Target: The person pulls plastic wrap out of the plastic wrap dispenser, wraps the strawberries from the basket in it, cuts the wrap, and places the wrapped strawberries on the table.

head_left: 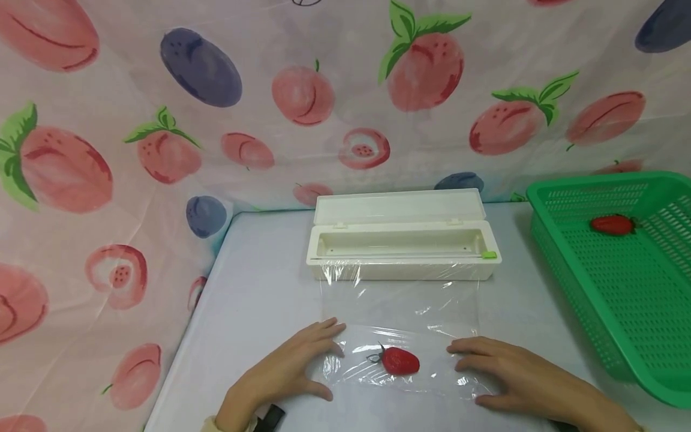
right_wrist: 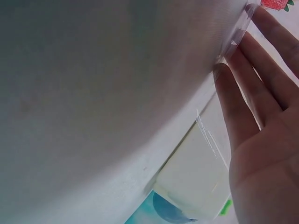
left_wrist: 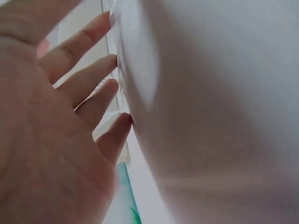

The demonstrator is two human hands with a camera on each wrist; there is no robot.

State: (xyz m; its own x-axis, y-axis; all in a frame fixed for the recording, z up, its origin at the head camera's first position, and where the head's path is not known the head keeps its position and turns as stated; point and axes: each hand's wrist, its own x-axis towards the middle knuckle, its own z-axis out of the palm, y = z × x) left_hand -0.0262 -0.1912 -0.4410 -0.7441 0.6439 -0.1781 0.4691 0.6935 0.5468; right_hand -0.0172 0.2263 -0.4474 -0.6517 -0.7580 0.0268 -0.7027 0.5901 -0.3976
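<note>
A red strawberry (head_left: 400, 361) lies on a sheet of clear film (head_left: 399, 306) that stretches toward me from a white dispenser box (head_left: 405, 270) with its lid raised. My left hand (head_left: 294, 366) touches the film's left edge, fingers spread; in the left wrist view the fingertips of the left hand (left_wrist: 70, 116) meet the film and table. At the right edge, my right hand (head_left: 518, 378) rests with fingers extended on the film; the right wrist view shows the right hand (right_wrist: 266, 126) with fingertips against it. Neither palm covers the strawberry.
On the right stands a green basket (head_left: 588, 294) with another red strawberry (head_left: 612, 225) inside. A bright green slider (head_left: 489, 255) sits at the box's right end. Behind the white table (head_left: 216, 336) hangs a fruit-patterned cloth (head_left: 254, 78), which also runs along the left side.
</note>
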